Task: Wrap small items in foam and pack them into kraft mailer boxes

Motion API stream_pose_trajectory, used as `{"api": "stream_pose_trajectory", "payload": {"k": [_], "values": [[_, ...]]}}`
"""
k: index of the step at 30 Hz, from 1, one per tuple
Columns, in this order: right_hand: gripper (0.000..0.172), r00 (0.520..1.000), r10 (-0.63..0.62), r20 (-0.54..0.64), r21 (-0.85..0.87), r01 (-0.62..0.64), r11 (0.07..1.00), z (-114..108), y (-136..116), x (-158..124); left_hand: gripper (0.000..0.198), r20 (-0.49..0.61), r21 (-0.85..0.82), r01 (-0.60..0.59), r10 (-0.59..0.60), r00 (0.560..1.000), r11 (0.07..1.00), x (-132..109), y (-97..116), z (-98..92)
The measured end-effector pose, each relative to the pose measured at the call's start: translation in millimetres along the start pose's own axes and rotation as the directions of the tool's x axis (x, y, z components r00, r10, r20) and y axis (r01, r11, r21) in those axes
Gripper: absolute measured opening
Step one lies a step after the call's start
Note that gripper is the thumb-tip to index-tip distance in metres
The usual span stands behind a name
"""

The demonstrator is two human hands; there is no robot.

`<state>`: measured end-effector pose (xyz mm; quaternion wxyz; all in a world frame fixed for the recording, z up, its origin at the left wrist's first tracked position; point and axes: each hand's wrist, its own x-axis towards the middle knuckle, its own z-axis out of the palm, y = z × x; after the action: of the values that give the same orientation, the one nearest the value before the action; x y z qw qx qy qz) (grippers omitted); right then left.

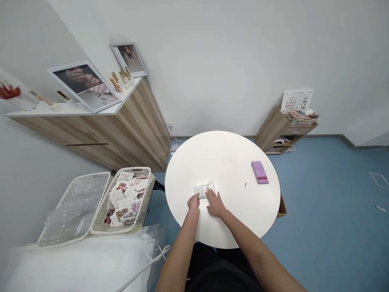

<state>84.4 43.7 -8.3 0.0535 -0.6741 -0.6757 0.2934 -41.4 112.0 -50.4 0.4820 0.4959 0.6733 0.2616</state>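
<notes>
A small white packet or folded sheet (201, 191) lies on the white round table (227, 150); its exact kind cannot be made out. At its lower left edge, my left hand (193, 202) is closed, pinching it between thumb and fingers. My right hand (215, 204) rests on its right part with fingers stretched out and apart. One corner of the white packet sticks up just beyond my right fingertips. Farther right on the table lies a purple pixelated rectangular object (259, 172).
Left of the table stand a white basket of press-on nail cards (124, 202) and a basket of clear plastic bags (77, 209). A wooden cabinet (136, 121) holds framed pictures and bottles. A small wooden shelf (272, 129) is against the back wall. A white cable (146, 267) runs at lower left.
</notes>
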Motion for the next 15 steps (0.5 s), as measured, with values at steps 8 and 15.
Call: {"api": "stream_pose_trajectory", "payload": {"k": [8, 15], "values": [[0.087, 0.999, -0.03, -0.026, 0.062, 0.032, 0.998, 1.0, 11.1, 0.8, 0.013, 0.078, 0.078, -0.352, 0.346, 0.935, 0.933, -14.3, 36.4, 6.5], [0.083, 0.978, -0.083, -0.19, 0.279, 0.134, 0.951, 3.6, 28.7, -1.8, 0.041, 0.347, 0.322, -0.671, 0.577, 0.74, 0.668, -17.8, 20.3, 5.8]]}}
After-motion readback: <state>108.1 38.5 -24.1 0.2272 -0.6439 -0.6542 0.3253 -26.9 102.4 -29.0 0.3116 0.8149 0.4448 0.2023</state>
